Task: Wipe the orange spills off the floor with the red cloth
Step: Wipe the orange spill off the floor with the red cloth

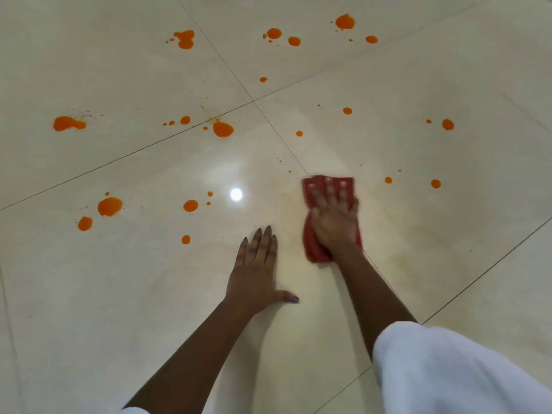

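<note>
While right hand presses cloth, fingers flat, I judge wiping barely begun; left hand splayed on floor. Next: push cloth onto nearest spills.

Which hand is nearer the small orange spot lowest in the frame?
Left. The left hand lies flat on the floor just right of that spot; the right hand, pressing the red cloth, is farther right, beyond the left hand.
</note>
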Demonstrator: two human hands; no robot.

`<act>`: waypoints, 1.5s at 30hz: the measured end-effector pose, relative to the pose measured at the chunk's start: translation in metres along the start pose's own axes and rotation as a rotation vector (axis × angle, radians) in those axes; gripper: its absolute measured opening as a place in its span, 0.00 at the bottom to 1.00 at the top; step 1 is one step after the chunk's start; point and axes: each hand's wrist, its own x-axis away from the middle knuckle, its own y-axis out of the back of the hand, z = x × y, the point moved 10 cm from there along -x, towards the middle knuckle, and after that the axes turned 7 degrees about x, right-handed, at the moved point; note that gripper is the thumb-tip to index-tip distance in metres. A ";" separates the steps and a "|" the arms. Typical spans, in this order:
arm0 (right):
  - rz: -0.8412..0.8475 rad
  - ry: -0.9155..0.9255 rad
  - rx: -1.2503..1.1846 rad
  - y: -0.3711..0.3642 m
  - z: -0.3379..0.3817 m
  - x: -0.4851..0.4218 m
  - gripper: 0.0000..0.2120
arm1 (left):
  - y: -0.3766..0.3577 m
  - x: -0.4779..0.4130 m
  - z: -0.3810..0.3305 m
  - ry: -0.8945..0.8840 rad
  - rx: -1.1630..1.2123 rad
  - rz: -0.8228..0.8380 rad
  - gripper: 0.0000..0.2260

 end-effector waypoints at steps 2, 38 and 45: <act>0.001 0.180 -0.020 -0.006 0.046 0.021 0.26 | 0.004 0.001 -0.002 0.003 -0.028 0.012 0.58; -0.016 0.680 0.118 -0.017 0.271 0.069 0.25 | 0.018 0.121 0.194 0.512 0.122 -0.132 0.61; -0.025 0.375 0.026 -0.021 0.222 0.081 0.26 | 0.013 0.119 0.195 0.463 0.082 -0.087 0.57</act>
